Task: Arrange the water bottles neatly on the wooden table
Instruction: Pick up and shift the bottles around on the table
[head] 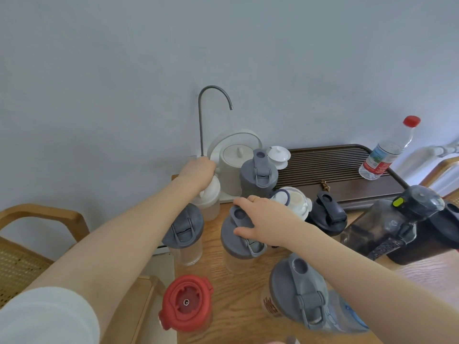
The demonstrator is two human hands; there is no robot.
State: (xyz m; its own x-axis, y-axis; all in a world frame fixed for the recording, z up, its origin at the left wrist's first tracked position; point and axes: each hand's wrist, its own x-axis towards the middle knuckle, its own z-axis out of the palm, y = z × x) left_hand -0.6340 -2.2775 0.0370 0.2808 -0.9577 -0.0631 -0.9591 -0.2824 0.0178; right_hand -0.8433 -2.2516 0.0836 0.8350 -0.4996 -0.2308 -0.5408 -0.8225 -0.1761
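We've got both hands on bottles. Left hand [198,171] is clamped over the top of the white bottle [210,198] at the far-left back of the table [218,264], next to the kettle [234,167]. Right hand [263,219] grips the lid of the grey-lid bottle [238,242], center, just right of its twin [185,232]. Both stand upright, axis vertical. Right hand's bottle lies nearer us and has open wood toward us, so we'd judge it the easier to shift; left one's hemmed in btwn kettle & twin.
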